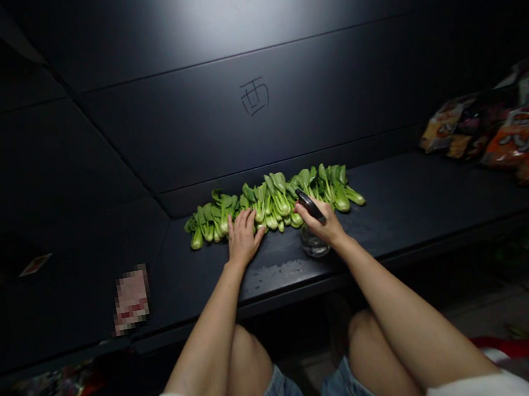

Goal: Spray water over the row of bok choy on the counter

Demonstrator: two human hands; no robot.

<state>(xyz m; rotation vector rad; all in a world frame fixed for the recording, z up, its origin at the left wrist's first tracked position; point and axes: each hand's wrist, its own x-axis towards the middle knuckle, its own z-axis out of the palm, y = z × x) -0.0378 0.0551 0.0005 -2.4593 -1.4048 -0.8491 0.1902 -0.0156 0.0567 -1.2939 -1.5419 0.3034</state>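
Presently: left hand [242, 237], fingers spread and flat, palm down on a row of small green-leafed, pale-stemmed bok choy heads [273, 202]. Right hand [322, 221], curled closed around a clear spray bottle with a black trigger top [313, 227]; bottle upright on the dark shelf [423, 205], nozzle angled toward the greens. Row's long axis runs left to right along the shelf's back; leaves point away, stems toward the person. Bright snack packets [511, 126] lie far right.

Both bare forearms reached forward from white sleeves, above bent knees. The left hand [242, 237] lay palm down with its fingers [247, 218] spread flat. The right hand [322, 221] was curled closed in a grip.
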